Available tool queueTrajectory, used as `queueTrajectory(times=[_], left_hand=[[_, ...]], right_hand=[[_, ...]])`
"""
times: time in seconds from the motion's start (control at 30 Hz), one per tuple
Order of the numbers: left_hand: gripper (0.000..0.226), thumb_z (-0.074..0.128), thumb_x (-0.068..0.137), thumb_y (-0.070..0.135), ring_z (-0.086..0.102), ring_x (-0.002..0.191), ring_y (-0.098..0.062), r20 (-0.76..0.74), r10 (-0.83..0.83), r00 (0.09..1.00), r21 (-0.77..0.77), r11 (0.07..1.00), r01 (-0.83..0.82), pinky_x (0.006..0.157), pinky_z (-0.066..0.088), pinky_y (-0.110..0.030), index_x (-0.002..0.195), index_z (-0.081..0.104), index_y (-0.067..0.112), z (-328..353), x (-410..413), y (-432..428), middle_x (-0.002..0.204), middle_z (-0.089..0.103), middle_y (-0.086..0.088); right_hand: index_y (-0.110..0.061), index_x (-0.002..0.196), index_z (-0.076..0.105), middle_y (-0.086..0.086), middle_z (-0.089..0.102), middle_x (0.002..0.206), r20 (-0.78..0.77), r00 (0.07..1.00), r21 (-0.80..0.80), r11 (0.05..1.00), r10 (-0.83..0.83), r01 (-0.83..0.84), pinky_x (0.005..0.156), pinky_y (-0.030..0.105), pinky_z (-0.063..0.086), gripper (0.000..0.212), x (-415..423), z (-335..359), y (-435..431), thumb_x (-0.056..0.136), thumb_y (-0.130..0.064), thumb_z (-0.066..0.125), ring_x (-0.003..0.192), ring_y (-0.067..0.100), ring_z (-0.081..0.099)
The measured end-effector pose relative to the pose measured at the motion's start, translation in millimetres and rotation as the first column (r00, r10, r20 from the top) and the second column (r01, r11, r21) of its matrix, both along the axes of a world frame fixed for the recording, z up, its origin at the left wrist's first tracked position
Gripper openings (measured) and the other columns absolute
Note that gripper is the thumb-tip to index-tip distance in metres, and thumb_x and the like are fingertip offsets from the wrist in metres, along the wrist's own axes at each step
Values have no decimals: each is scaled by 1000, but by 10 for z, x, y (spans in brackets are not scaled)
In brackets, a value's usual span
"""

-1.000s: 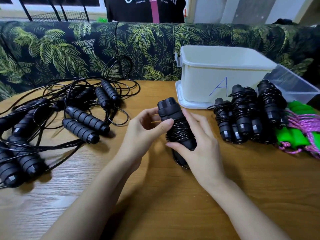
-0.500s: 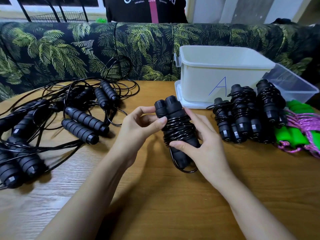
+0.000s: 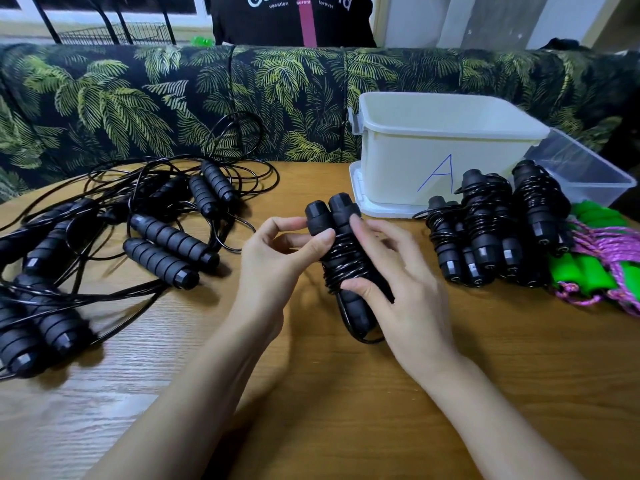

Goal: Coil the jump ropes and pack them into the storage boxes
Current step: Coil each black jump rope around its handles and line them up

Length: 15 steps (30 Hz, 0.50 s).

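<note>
Rope bundle [image 3: 343,261] is pinched up top by left grip [image 3: 277,258], clasped by right grip [image 3: 398,271], and loose loop [image 3: 362,340] should be tucked tight.

Centre: bundle [image 3: 343,258], two black handles side by side with black cord wound tight round the middle, caps toward 12, tilted, one cord loop hanging out at the 6 end. The left hand [image 3: 273,261] pinches its top and the right hand [image 3: 412,292] grips lower down.
9 o'clock: loose ropes [image 3: 173,237], black ribbed handles in tangled cord on the table.
3 o'clock: coiled ropes [image 3: 485,223], several black wound bundles packed together, lying flat.
Just past them, at the right edge: green rope [image 3: 585,268], green handles with pink cord.
1 o'clock: white box [image 3: 415,157], open, blue "A" on the front.
2 o'clock: clear box [image 3: 588,174], open, beside the white box.
</note>
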State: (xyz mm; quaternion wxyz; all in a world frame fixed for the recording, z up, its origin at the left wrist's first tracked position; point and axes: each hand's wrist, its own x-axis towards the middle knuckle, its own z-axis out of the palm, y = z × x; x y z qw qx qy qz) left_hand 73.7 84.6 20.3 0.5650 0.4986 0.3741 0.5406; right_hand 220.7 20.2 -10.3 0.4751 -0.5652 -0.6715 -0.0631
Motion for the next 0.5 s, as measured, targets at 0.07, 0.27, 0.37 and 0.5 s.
queueTrajectory(times=[0.07,0.27,0.37,0.5], left_hand=[[34,83,71,14,68,72,-9,-22,70,997,7,998,-70,67,50,-15,97,62,15,-35,5,8,74,72,0],[35,84,72,9,70,79,-15,-19,58,998,-15,998,-58,71,53,-21,99,61,13,-101,57,-38,81,72,-4],[34,81,74,4,69,76,-7,-58,-18,998,32,999,20,66,51,-16,101,64,13,-104,78,-51,80,74,2],[36,80,72,9,67,78,-11,-101,-98,990,90,990,107,72,54,-22,104,64,14,-113,79,-39,87,76,-1]], right_hand=[[-27,143,51,2,52,143,116,991,21,998,-60,58,75,44,60,51,-53,-32,9,92,-36,53,121,22,58],[-11,152,31,15,37,154,339,915,-85,962,-218,260,99,45,49,84,-235,-78,24,85,-56,55,132,36,47],[-5,150,35,17,45,147,344,885,-94,927,-312,363,88,43,54,105,-219,-48,25,65,-45,83,123,36,53],[-7,147,40,11,51,143,260,903,-45,930,-342,365,68,37,58,97,-107,-40,28,66,-31,87,115,32,60]])
